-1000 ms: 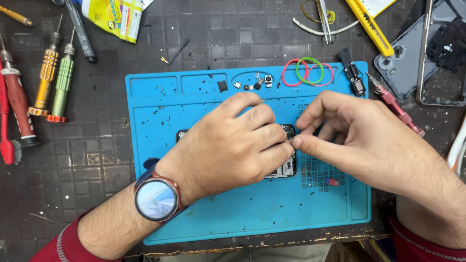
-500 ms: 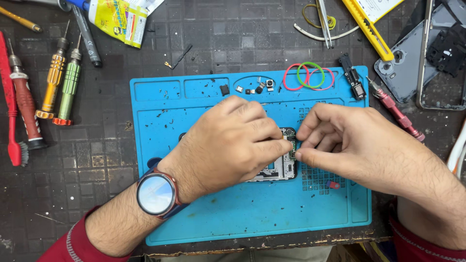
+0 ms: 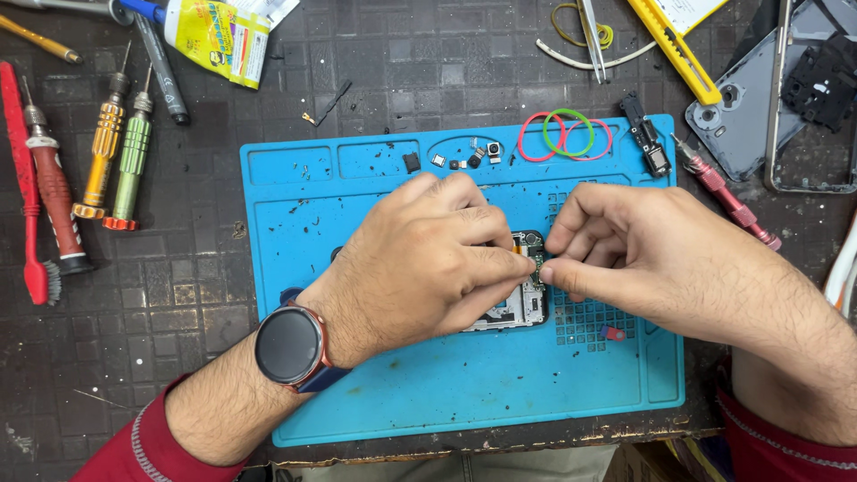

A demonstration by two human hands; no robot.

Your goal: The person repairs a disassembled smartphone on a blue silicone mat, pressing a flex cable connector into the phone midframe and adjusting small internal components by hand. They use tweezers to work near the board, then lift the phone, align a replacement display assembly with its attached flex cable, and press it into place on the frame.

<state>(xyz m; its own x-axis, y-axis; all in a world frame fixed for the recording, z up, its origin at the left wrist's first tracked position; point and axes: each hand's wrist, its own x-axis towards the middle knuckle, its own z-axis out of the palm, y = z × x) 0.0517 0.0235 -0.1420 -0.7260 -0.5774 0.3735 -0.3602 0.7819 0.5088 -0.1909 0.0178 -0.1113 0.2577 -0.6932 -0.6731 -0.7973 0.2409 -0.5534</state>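
Head view looks straight down on a dark, scuffed, grid-marked work surface (image 3: 178, 295). At the far left edge lies a red-handled brush (image 3: 27, 205), beside it a red-handled screwdriver (image 3: 54, 192), then an orange screwdriver (image 3: 100, 152) and a green screwdriver (image 3: 129, 161), all with ribbed grips and thin metal shafts pointing up the frame. In the upper left sits a yellow squeezable tube (image 3: 214, 36) with a printed label and a blue cap, next to a dark pen-like tool (image 3: 161, 71). A bright blue rubbery mat (image 3: 375, 411) with moulded compartments fills the middle, speckled with dark grit. The left hand (image 3: 428, 259), with a round dark smartwatch (image 3: 290, 346) on a red-edged strap and a red sleeve at the wrist, lies curled over a small phone circuit board (image 3: 522, 303) at the mat's centre, fingers closed narrowly on its upper edge. The right hand (image 3: 643, 259) meets it from the right, its thumb and forefinger pinched tight at the board's top right corner; what they grip there is too small to tell. Small black components (image 3: 473, 156) rest in the mat's upper tray, and red, green and pink rubber bands (image 3: 564, 136) lie looped to the right of them. A yellow utility knife (image 3: 674, 49) sits at the upper right, a slim red tool (image 3: 728, 201) lies just off the mat's right edge, and a grey phone frame (image 3: 768, 107) occupies the upper right corner.
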